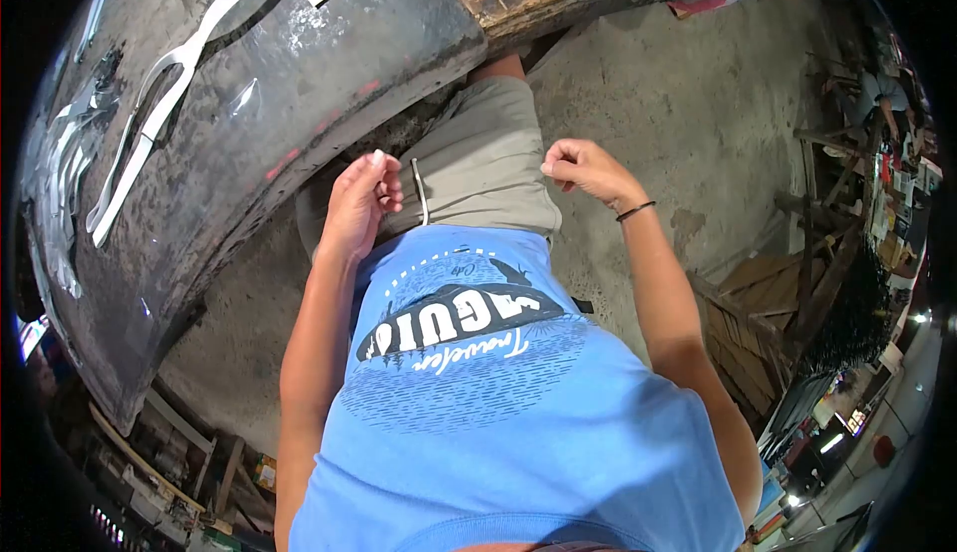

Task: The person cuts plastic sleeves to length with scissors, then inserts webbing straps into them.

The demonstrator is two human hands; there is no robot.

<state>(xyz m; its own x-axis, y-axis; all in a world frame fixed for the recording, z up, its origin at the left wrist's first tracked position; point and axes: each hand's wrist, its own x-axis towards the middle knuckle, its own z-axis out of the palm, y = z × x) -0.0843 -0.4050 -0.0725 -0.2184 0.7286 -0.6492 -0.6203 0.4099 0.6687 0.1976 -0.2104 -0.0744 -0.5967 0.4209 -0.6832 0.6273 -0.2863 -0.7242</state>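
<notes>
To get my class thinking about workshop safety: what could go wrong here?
The long, looped white strap might pick up grime from the scuffed, dark worktable beneath it. If the right hand reaches over, the thin black bracelet at its wrist could snag the strap. The narrow whitish cord lying over the beige cloth shorts may catch on the table edge.

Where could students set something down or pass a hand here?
Bare tabletop lies between the white strap and the near edge. A hand could probably pass between the left hand and right hand, over the shorts. Toward the picture's left, strap and shiny plastic crowd it.
</notes>
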